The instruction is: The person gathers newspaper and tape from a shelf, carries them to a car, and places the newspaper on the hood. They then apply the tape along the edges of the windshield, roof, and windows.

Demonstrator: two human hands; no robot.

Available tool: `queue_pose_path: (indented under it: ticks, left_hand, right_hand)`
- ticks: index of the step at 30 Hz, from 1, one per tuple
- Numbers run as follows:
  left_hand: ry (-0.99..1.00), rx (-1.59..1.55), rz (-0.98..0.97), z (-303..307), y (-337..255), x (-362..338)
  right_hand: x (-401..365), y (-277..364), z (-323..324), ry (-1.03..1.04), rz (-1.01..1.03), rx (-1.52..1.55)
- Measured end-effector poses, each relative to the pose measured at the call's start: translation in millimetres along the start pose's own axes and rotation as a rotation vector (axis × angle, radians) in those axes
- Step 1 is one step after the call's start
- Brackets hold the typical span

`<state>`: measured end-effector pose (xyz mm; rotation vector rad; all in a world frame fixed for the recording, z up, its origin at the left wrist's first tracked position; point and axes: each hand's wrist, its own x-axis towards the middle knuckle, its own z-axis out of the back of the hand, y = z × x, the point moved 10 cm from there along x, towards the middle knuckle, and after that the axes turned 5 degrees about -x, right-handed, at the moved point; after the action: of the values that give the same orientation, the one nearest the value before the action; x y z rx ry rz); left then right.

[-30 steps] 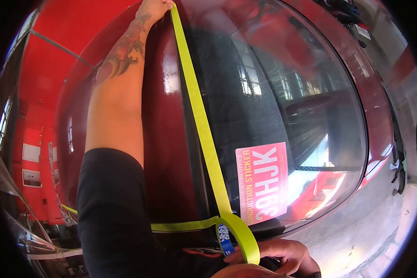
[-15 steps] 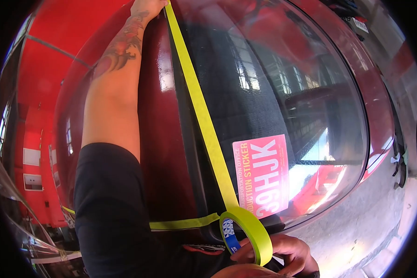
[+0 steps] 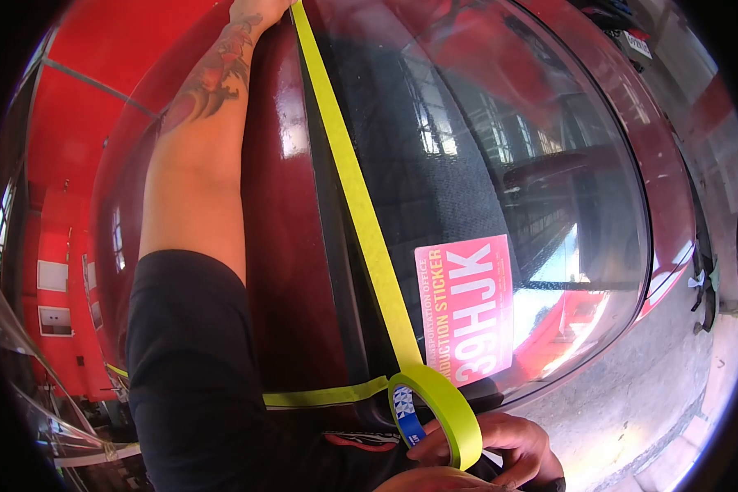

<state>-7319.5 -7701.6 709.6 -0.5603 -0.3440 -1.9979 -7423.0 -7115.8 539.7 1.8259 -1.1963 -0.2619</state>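
A strip of yellow-green masking tape point(image 3: 348, 172) stretches taut along the dark edge of a car window point(image 3: 549, 197). My left hand point(image 3: 258, 10), partly cut off by the top of the view, has its fingers closed at the strip's far end. Down at the bottom, my right hand point(image 3: 508, 447) grips the tape roll point(image 3: 459, 418), its fingers through and around the ring with the blue inner core. The strip still joins the roll. A second piece of tape point(image 3: 328, 397) runs leftward from beside the roll across the lower edge.
A pink-and-white sticker point(image 3: 467, 312) shows at the window's lower corner, right beside the tape. Dark red car body panel point(image 3: 279, 246) lies left of the strip. Concrete floor point(image 3: 582, 426) is at lower right, and a red wall point(image 3: 66, 205) stands at left.
The view has shifted very slightly. Both hands, the roll and the stretched strip keep practically the same positions.
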Motion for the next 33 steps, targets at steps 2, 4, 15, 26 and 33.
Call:
queue_pose_path:
  ticks: [2,4,15,26,33]
  left_hand:
    - [0.002,0.027,-0.004,-1,0,2]
    - [-0.006,0.043,-0.014,-2,0,5]
    - [-0.024,0.028,-0.040,-3,5,9]
    - [-0.002,0.063,-0.062,-5,4,10]
    - [-0.001,0.081,-0.060,-6,4,8]
  right_hand:
    - [3,2,0,0.012,0.016,0.000]
    - [4,3,0,0.013,0.004,0.008]
    - [0,-2,3,-0.020,-0.010,0.033]
    - [1,-3,4,-0.014,0.000,0.049]
    - [0,-3,4,-0.011,0.013,0.050]
